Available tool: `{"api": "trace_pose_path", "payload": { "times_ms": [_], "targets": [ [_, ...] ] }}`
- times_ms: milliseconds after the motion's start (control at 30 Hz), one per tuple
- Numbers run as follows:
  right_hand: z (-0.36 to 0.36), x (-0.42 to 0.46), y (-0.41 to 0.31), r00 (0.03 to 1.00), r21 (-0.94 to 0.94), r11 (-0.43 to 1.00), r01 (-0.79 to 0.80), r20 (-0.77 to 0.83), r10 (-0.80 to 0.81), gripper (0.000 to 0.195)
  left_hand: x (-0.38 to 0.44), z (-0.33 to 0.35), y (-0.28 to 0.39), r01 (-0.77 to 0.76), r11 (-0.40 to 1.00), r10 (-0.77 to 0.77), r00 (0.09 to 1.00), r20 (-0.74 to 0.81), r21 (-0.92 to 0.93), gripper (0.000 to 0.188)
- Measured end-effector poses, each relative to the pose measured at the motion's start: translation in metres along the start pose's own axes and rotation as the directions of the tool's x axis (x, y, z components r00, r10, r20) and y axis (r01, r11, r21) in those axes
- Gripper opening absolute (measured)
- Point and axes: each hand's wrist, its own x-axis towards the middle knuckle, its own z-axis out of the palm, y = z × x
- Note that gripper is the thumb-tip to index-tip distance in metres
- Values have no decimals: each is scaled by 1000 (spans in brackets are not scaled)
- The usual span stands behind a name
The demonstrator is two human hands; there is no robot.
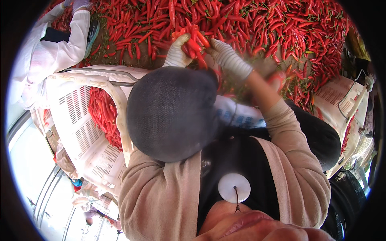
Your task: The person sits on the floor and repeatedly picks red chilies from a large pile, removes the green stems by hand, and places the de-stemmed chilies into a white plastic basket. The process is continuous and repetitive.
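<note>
My left hand (178, 51), in a white ribbed glove, grips a bunch of red chili peppers (194, 45). Several of these point upward and others hang down beside the thumb. My right hand (230, 58), gloved the same way, is close on the right with its fingertips at the bunch. Whether those fingers pinch a pepper or its stem is hidden. Beyond both hands spreads a large heap of red chili peppers (289, 27), many with green stems. My dark-clad knee (172, 114) covers part of the ground below the left hand.
At my left lies a white slatted plastic crate (81, 117), tipped towards me, with red peppers (104, 117) inside. Another white crate (333, 93) stands at the right. A person in a white sleeve (60, 54) works at the upper left. A printed white sack (238, 113) lies between my legs.
</note>
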Motion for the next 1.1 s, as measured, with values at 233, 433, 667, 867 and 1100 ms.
{"api": "trace_pose_path", "payload": {
  "times_ms": [233,433,667,867,1100],
  "targets": [
    [-55,1,-51,826,-834,450,-319,-11,563,32,-35,60,33,-260,869,364,912,-188,422,31],
    [-69,59,-65,762,-420,636,-647,-367,533,56,-124,86,116,-559,189,838,521,165,807,38],
    [-63,60,-18,789,-52,920,-389,-534,303,43,-238,83,176,-327,431,876,374,-304,841,56],
    [-88,35,-60,849,442,870,-218,-354,393,23,-204,76,177,119,-255,950,215,226,960,66],
    [-77,42,-127,997,285,958,-12,-64,32,22,-9,114,54,-284,-86,17,958,286,955,41]
  ]
}}
